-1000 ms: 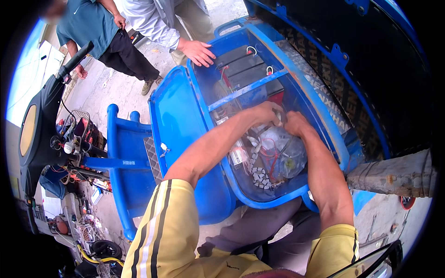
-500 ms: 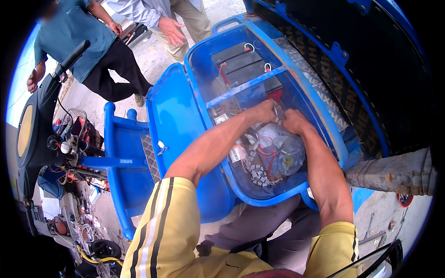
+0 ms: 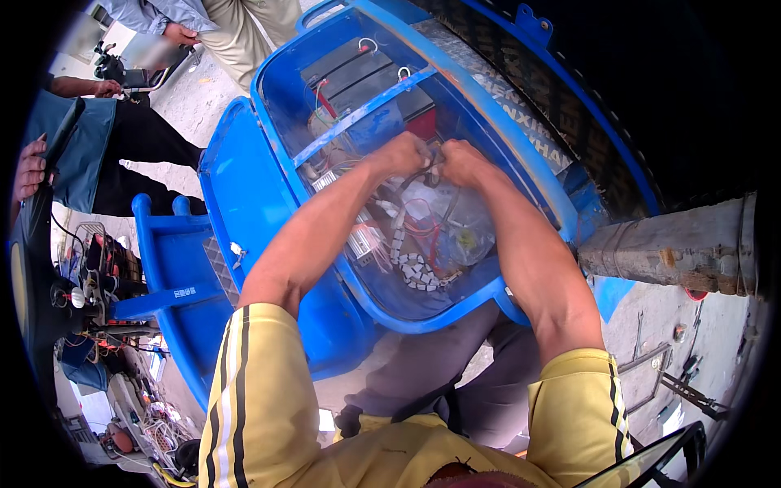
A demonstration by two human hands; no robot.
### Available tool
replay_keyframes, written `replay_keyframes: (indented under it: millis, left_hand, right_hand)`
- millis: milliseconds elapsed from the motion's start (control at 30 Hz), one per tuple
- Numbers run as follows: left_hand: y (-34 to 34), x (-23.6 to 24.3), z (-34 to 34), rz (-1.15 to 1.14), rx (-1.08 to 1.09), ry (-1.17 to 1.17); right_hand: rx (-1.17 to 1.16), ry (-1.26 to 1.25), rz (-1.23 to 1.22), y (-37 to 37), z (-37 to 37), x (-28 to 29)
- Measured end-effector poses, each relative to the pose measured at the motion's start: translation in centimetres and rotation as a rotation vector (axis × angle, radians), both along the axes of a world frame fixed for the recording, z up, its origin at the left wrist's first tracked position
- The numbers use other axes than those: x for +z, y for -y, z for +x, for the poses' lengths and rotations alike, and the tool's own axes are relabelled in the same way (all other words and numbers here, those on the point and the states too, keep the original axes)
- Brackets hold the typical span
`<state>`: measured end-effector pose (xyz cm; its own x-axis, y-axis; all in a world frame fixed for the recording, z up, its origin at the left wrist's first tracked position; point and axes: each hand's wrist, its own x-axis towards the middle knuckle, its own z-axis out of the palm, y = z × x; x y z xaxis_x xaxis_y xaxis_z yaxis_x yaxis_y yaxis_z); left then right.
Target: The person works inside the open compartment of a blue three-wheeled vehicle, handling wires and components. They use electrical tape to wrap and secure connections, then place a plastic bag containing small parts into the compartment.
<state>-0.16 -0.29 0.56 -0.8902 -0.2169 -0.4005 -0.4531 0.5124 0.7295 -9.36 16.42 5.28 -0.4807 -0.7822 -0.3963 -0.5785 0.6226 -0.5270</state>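
My left hand and my right hand are close together inside an open blue box, fingers closed in a pinch. Between them is a dark cable, partly hidden by the fingers. Just beyond my hands sit black batteries with red sides and wire loops on top. Below my hands lie a clear plastic bag, thin red wires and a bundle of white connectors. A silver finned controller stands along the box's left wall, near my left forearm.
A blue crossbar spans the box, and its blue lid hangs open to the left. A thick pole juts in at the right. Two people stand at the far left, one with a hand by the handlebar.
My view has shifted, so the box appears farther left and higher. My hands stay together at the cable. The person at the left now has a hand near the handlebar.
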Motion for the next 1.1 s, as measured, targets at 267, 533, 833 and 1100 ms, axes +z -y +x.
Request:
replay_keyframes:
  millis: [267,533,833,1100]
  left_hand:
    - [-0.3,1.0,0.8,-0.119,-0.176,0.023]
    - [-1.3,2.2,1.3,-0.33,-0.03,-0.037]
    - [-1.6,1.0,0.9,-0.293,-0.222,0.002]
    - [-2.5,2.7,0.8,0.031,-0.061,0.132]
  right_hand:
    - [-0.025,0.006,-0.067,0.5,-0.3,-0.6]
    - [-0.084,0.146,-0.049,0.6,-0.7,-1.2]
    - [-0.033,0.066,0.014,0.1,-0.3,-1.5]
    - [-0.038,0.179,0.049,-0.4,-0.5,-0.1]
